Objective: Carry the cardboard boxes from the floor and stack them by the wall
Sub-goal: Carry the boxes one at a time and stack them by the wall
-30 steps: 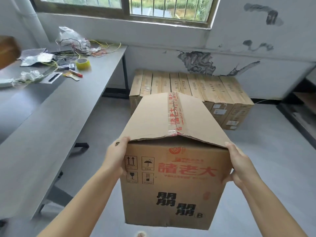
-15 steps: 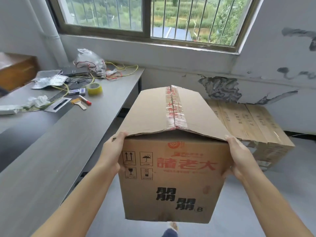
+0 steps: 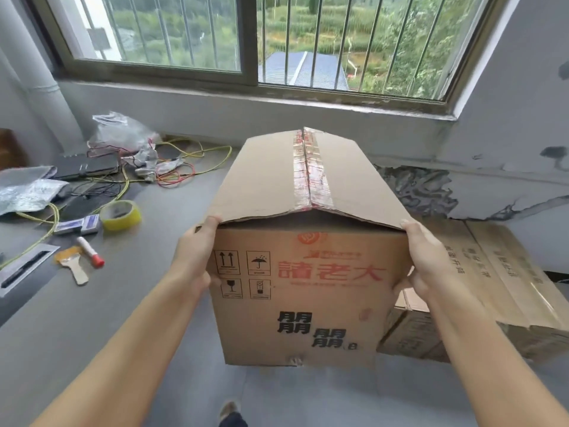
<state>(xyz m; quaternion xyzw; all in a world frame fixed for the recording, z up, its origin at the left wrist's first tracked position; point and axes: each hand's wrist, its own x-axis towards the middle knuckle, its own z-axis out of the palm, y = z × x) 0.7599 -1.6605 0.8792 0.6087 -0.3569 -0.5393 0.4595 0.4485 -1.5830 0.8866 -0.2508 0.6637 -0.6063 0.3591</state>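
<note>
A big cardboard box (image 3: 308, 272) is in the middle of the frame, held up in the air above the grey floor (image 3: 308, 396). The left hand (image 3: 192, 257) presses flat on the box's left side, with its fingers reaching up to the top edge. The right hand (image 3: 426, 257) presses on the box's right side the same way, and its thumb lies on the front of the box. The two hands are far apart with the box squeezed between them. The box has red and black letters on its front, and shiny tape (image 3: 309, 171) runs down the middle of its top flaps. At the right of the frame, more flat brown boxes (image 3: 498, 272) sit low by the cracked wall (image 3: 508, 134). At the left is a grey table (image 3: 92, 303) with a yellow tape roll (image 3: 120, 214), a red-tipped marker (image 3: 90, 251), a small brush (image 3: 72, 263) and a tangle of wires (image 3: 172, 167). A barred window (image 3: 246, 41) fills the top of the frame.
</note>
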